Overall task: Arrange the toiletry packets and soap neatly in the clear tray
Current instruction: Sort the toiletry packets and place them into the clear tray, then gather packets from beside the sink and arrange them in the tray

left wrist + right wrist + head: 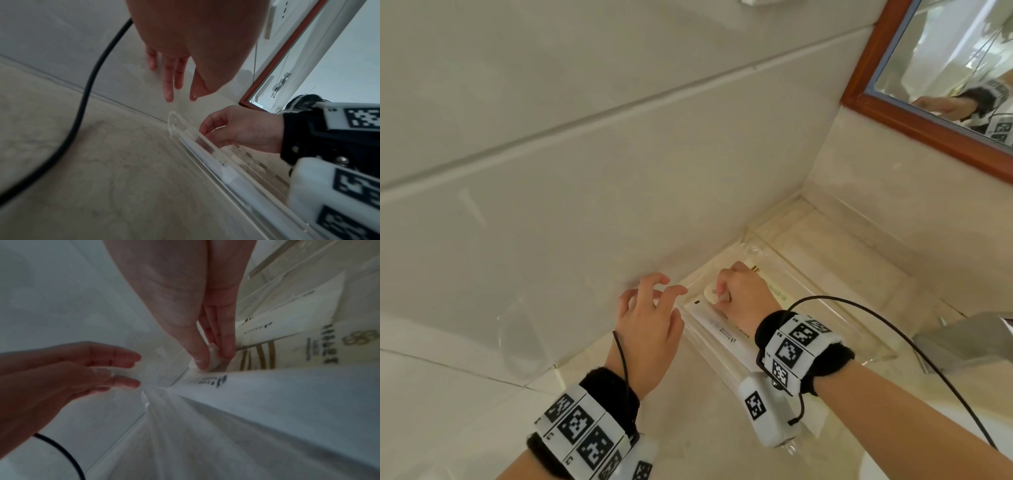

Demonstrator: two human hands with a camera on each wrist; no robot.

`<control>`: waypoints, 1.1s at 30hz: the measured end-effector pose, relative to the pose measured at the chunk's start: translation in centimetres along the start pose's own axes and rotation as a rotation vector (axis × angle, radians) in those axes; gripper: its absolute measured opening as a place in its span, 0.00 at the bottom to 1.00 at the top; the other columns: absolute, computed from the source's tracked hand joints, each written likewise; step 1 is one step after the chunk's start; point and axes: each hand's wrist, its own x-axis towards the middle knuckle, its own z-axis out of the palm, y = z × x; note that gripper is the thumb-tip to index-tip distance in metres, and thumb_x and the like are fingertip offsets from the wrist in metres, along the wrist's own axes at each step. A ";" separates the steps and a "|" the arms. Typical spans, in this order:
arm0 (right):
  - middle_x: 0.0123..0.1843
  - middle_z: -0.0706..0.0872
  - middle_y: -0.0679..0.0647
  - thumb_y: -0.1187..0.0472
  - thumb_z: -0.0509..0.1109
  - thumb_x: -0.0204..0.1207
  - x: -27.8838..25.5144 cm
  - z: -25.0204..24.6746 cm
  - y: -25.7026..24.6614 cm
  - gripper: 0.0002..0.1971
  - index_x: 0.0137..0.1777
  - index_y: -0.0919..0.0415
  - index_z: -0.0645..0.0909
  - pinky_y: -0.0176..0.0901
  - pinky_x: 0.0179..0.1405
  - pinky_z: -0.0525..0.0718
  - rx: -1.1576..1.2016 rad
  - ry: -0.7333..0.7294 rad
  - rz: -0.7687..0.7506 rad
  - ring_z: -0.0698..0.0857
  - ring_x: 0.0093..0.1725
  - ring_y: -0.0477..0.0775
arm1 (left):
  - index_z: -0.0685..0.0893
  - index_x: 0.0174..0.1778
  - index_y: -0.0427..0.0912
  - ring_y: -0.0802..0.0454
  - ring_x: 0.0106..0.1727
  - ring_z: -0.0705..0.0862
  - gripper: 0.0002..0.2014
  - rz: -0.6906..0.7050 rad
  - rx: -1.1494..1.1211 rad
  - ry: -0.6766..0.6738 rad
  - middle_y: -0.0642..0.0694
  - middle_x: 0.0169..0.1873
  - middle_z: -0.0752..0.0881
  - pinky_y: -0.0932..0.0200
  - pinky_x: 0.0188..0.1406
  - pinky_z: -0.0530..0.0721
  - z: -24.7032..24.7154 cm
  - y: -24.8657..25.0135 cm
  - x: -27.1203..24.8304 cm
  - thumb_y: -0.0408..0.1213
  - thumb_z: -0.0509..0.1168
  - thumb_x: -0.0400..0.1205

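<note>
Soap pinched by right hand at far-left corner of clear tray | packets flat in tray | left hand empty, fingers loosely spread, just left of tray | tray on table

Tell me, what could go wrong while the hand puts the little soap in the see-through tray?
The right hand pinches the small soap only at its fingertips, so it might slip out of that grip and land crooked. The packets already lie in the clear tray, and pushing the soap in could nudge them out of line. The left hand hovers beside the tray, holding nothing, so the tray might slide.
</note>
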 end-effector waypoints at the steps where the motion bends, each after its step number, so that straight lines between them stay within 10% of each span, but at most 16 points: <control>1: 0.55 0.78 0.59 0.68 0.68 0.74 -0.1 0.0 -0.1 0.05 0.49 0.66 0.80 0.48 0.49 0.83 -0.015 0.001 -0.010 0.83 0.49 0.61 | 0.83 0.52 0.48 0.53 0.38 0.87 0.16 0.004 0.000 -0.001 0.44 0.55 0.82 0.49 0.55 0.81 0.1 0.1 -0.1 0.39 0.53 0.74; 17: 0.56 0.83 0.58 0.70 0.64 0.76 -7.4 -8.3 1.9 0.11 0.56 0.60 0.79 0.53 0.55 0.83 -0.107 0.101 0.066 0.83 0.55 0.61 | 0.78 0.64 0.49 0.51 0.50 0.86 0.17 0.188 -0.062 -0.182 0.50 0.53 0.85 0.53 0.53 0.83 -3.8 8.7 0.9 0.35 0.57 0.80; 33: 0.66 0.75 0.55 0.63 0.66 0.77 -33.7 -15.8 10.8 0.17 0.65 0.54 0.73 0.48 0.47 0.80 -0.158 0.326 0.600 0.83 0.56 0.62 | 0.76 0.66 0.55 0.52 0.52 0.83 0.20 0.789 -0.142 -0.400 0.53 0.55 0.84 0.58 0.52 0.80 -2.2 32.5 -4.5 0.39 0.64 0.77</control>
